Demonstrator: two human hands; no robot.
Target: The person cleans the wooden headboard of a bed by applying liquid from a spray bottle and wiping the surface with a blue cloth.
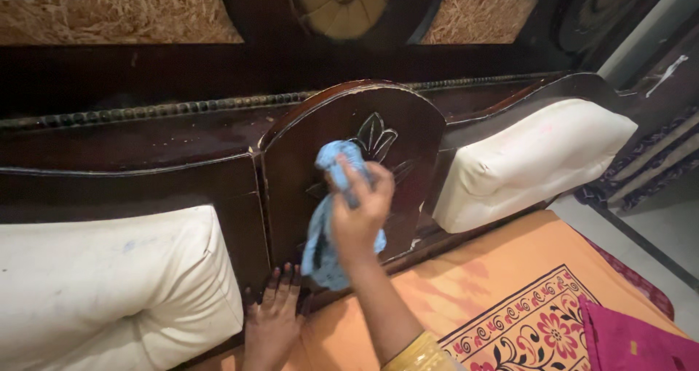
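**Headboard wipe: centre panel under way**

Blue cloth bunched in right hand, fingers clenched round it, pressed against the carved dark-wood centre panel. Left hand flat, fingers spread, braced at the panel's base. By my judgement, panel partly covered; flanking white cushions show smudges, seemingly untouched.

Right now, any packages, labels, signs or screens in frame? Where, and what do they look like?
None in view: no package, label, sign or screen.
What shows instead: a dark carved wooden headboard with two cream pads, and an orange patterned sheet.
The right hand presses a blue cloth on the carved panel; the left hand rests at its base.
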